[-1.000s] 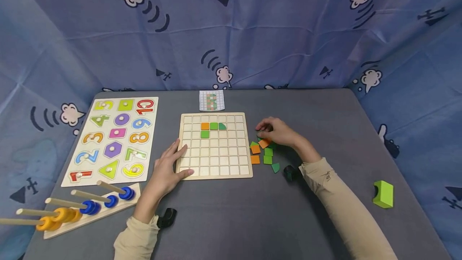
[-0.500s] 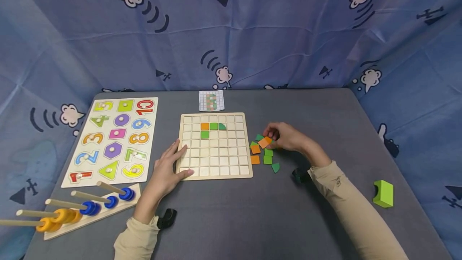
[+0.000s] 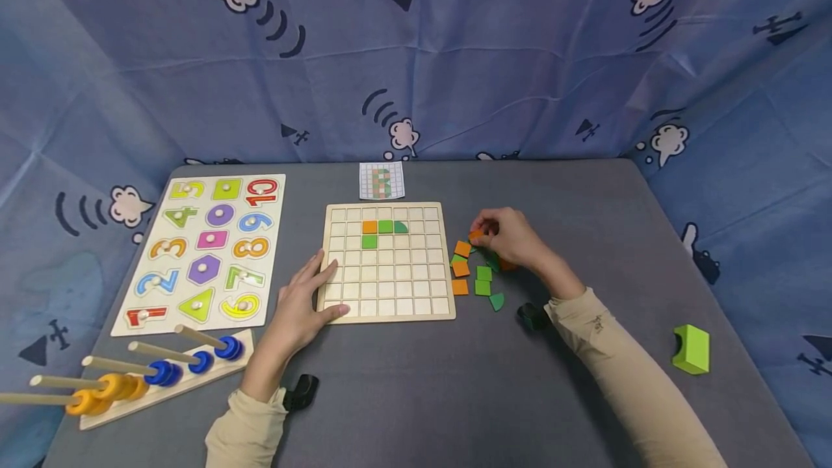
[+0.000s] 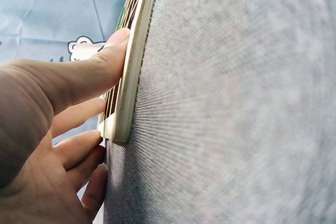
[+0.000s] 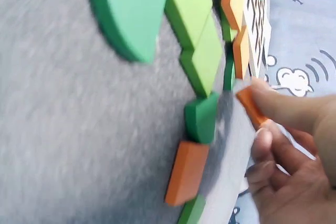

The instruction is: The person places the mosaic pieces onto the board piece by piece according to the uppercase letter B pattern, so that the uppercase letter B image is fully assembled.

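The wooden grid board point(image 3: 403, 291) lies mid-table, with an orange square, two green squares and a dark green quarter-round in its cells. My left hand point(image 3: 297, 309) rests at its near-left corner, fingers extended. In the left wrist view, the thumb point(image 4: 100, 66) touches the board's edge point(image 4: 131, 87). My right hand point(image 3: 510, 237) pinches an orange square tile point(image 5: 251, 107) between thumb and fingertips, right of the board. Beside and below that hand lie loose orange tiles point(image 3: 460, 268), light green squares point(image 3: 483, 287) and a dark green quarter-round point(image 3: 497, 302).
A printed pattern card point(image 3: 381, 181) lies behind the board. On the left are a number-and-shape puzzle point(image 3: 209, 240) and a peg stacker point(image 3: 195, 380) with blue and yellow rings. A lime green notched block point(image 3: 692, 349) stands far right. A patterned blue curtain point(image 3: 455, 56) hangs behind.
My right hand came down to the orange tiles, then moved back slightly farther away, now pinching one. Another orange tile now lies nearer the board. My left hand has stayed put.
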Available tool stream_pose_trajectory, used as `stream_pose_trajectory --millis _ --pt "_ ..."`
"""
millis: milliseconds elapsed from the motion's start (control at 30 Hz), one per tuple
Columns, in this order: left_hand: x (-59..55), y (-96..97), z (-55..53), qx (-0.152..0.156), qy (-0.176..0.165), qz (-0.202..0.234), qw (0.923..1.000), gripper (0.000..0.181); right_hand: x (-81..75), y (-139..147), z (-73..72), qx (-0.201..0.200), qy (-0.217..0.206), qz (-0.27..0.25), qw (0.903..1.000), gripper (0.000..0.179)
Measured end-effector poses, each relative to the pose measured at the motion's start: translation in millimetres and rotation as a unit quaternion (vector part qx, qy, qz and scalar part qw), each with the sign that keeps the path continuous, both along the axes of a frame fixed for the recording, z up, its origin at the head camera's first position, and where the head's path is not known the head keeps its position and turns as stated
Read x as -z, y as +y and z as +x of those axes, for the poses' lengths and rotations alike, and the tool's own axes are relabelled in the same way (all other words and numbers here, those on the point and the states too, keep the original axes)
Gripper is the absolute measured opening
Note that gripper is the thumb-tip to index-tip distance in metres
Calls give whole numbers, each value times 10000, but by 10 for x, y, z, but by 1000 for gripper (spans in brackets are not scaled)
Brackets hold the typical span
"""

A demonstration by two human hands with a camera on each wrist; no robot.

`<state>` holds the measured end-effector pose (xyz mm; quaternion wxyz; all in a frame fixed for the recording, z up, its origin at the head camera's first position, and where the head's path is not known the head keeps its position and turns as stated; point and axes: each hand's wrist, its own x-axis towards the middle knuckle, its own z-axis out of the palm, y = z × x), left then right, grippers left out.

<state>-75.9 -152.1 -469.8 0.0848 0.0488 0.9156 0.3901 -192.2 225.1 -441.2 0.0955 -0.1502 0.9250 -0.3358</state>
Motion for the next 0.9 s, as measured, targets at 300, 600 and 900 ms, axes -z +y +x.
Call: stream_pose_trajectory --millis 300,600,900 --pt "-1 -2 -14 -17 -97 27 9999 83 31 -342 -10 301 115 -715 9969 14" --pt "27 -4 -14 -6 -47 -20 10000 83 115 -739 -19 339 74 -1131 9930 9" --pt "31 -7 -18 -18 -66 -31 10000 83 153 -998 -41 264 -123 -1089 9936 5"
